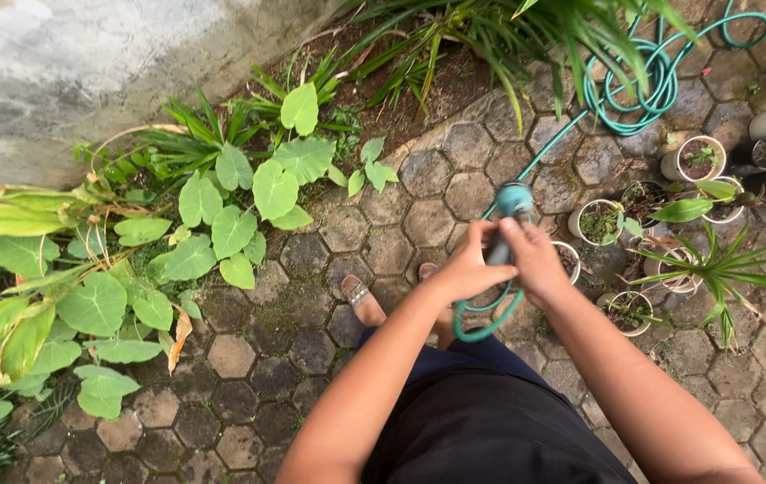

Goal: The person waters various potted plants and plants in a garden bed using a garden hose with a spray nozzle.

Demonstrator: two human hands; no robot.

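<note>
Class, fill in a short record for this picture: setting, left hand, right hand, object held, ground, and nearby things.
Setting: garden path beside a plant bed
Left hand: grip closed around the teal plastic hose nozzle
Right hand: also closed on the nozzle
Hose: teal rubber garden hose, coiled further along the path
Ground: grey hexagonal paving stones
Nearby: small white round plant pots, broad-leaved green plants, sandalled foot

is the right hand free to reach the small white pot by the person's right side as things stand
Probably not yet: the right hand grips the hose nozzle together with the left hand. The white pot sits low beside it, with nothing between.
</note>
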